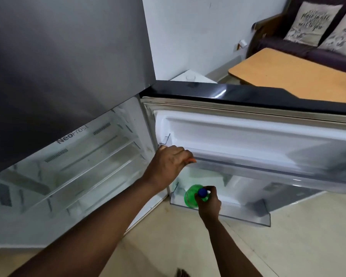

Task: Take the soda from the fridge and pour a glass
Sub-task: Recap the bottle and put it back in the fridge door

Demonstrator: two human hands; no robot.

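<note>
Gripping the neck of the green soda bottle (191,196) just under its blue cap (202,192), the right hand (209,203) is closed around it; bottle stands upright at the left end of the lowest door shelf (248,215), near the hinge side; left hand (169,164) is closed over the front edge of the door shelf above, fingers curled over the rail, something orange showing at the fingertips, can't tell what; fridge door (248,136) is swung wide open; fridge (68,56) interior to the left shows bare glass shelves (92,162); a clear glass (190,77) sits on a white surface beyond the door's top edge; wooden table (298,76) farther right; dark sofa (328,52) with two printed cushions (316,23) in the top right corner.
</note>
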